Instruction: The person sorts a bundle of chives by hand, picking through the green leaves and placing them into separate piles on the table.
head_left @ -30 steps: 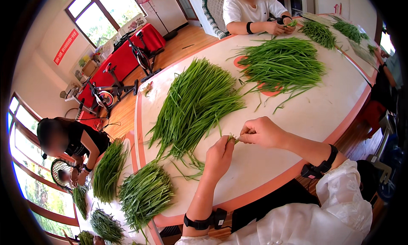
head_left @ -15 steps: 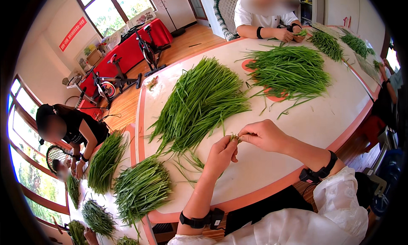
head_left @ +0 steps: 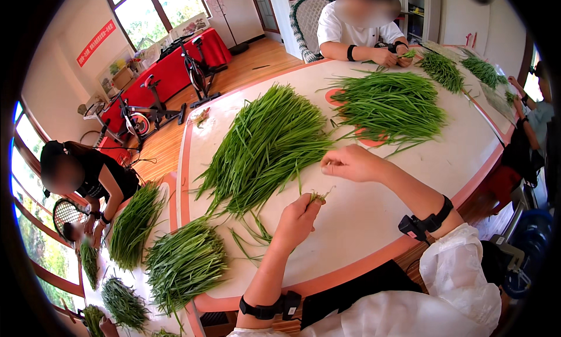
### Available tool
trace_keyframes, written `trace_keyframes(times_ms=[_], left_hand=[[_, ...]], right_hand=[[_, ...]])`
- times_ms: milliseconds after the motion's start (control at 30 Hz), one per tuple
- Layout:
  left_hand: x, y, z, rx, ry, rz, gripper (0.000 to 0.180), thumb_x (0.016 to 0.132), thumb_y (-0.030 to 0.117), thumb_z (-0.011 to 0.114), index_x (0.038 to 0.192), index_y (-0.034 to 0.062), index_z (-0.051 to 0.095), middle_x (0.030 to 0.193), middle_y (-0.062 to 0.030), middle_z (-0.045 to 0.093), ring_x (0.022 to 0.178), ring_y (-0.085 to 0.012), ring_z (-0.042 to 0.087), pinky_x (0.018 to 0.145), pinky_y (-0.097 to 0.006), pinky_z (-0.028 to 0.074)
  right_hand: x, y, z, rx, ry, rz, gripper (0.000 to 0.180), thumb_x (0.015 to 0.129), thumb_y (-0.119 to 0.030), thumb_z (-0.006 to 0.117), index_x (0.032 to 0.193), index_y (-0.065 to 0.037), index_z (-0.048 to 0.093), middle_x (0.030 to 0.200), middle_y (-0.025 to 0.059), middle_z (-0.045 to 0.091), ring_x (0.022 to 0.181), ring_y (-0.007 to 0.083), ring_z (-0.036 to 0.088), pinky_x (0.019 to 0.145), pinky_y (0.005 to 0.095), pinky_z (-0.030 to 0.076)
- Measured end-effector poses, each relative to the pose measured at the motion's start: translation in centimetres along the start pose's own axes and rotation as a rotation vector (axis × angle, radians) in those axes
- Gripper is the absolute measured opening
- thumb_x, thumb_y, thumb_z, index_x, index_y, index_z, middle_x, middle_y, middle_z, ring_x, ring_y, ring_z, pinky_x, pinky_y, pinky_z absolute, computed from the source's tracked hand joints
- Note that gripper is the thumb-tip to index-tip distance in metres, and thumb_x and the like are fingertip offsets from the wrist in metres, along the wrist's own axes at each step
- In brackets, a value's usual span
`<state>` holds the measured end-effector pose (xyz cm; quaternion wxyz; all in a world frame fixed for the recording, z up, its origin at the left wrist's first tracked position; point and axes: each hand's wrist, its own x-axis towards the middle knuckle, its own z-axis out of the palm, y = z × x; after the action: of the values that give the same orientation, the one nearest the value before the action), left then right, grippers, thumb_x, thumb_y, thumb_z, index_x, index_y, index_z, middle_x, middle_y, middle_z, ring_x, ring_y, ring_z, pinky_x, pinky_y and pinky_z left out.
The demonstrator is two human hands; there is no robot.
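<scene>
My left hand is closed around a few green chives, whose pale root ends poke out past the thumb. Their leaves trail away from the fist toward the large pile. Farther up and to the right, my right hand hovers over the table apart from the left one. Its thumb and fingers are pinched together, and anything between them is too small to make out. Beyond both hands lies a large chive pile, and a second chive heap sits to its right. Some loose chives lie beside my left wrist.
The white table has an orange border. More chive bundles lie to the left. One co-worker sits across, handling chives; another person works at the left, and a third at the far right. Exercise bikes stand behind.
My right hand has come away from the left hand's chives, where both hands met, and moved up and outward. My left hand keeps its hold, slightly lower. The whole view has shifted a little.
</scene>
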<state>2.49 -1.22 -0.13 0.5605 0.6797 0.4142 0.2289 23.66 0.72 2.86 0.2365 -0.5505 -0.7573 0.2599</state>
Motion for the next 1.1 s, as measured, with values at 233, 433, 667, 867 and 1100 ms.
trace_keyframes(times_ms=[233, 433, 667, 867, 1100], left_hand=[[0.3, 0.5, 0.3, 0.021, -0.014, 0.034, 0.025, 0.091, 0.02, 0.048, 0.096, -0.0028, 0.058, 0.063, 0.0015, 0.044, 0.054, -0.0068, 0.045, 0.052, -0.024, 0.045], [0.2, 0.3, -0.1, -0.002, 0.013, 0.056, 0.026, 0.091, 0.019, 0.048, 0.099, -0.0035, 0.059, 0.065, 0.0025, 0.043, 0.054, -0.0059, 0.045, 0.052, -0.023, 0.045], [0.2, -0.1, 0.1, 0.01, -0.026, 0.063, 0.028, 0.092, 0.019, 0.047, 0.102, -0.0032, 0.059, 0.065, 0.0025, 0.044, 0.055, -0.0062, 0.046, 0.054, -0.023, 0.045], [0.3, 0.0, 0.2, 0.006, -0.024, 0.055, 0.027, 0.092, 0.02, 0.047, 0.098, -0.0031, 0.059, 0.065, 0.0019, 0.045, 0.055, -0.0065, 0.047, 0.054, -0.023, 0.045], [0.0, 0.0, 0.2, -0.016, 0.015, 0.071, 0.023, 0.09, 0.02, 0.049, 0.093, 0.0001, 0.06, 0.061, -0.0017, 0.049, 0.053, -0.009, 0.047, 0.053, -0.025, 0.044]], right_hand=[[4.2, 7.6, -0.6, -0.159, 0.238, 0.105, 0.026, 0.075, -0.023, 0.065, 0.088, -0.001, 0.064, 0.074, 0.0122, 0.064, 0.066, 0.0231, 0.061, 0.061, 0.0343, 0.046], [3.4, 5.6, 0.0, -0.12, 0.29, 0.04, 0.021, 0.076, -0.021, 0.062, 0.086, -0.003, 0.065, 0.07, 0.0135, 0.063, 0.065, 0.027, 0.06, 0.061, 0.036, 0.046], [2.7, 4.1, -0.3, -0.06, 0.416, -0.011, 0.019, 0.079, -0.018, 0.059, 0.089, -0.003, 0.066, 0.073, 0.0142, 0.064, 0.064, 0.0273, 0.061, 0.06, 0.0344, 0.047], [2.5, 4.7, -0.1, 0.13, 0.471, 0.084, 0.018, 0.076, -0.013, 0.062, 0.088, -0.001, 0.065, 0.073, 0.0122, 0.065, 0.063, 0.0207, 0.063, 0.06, 0.0305, 0.048], [2.2, 5.2, -0.3, 0.108, 0.452, 0.109, 0.02, 0.075, -0.013, 0.064, 0.09, -0.001, 0.064, 0.075, 0.0113, 0.066, 0.065, 0.0202, 0.063, 0.061, 0.0295, 0.048]])
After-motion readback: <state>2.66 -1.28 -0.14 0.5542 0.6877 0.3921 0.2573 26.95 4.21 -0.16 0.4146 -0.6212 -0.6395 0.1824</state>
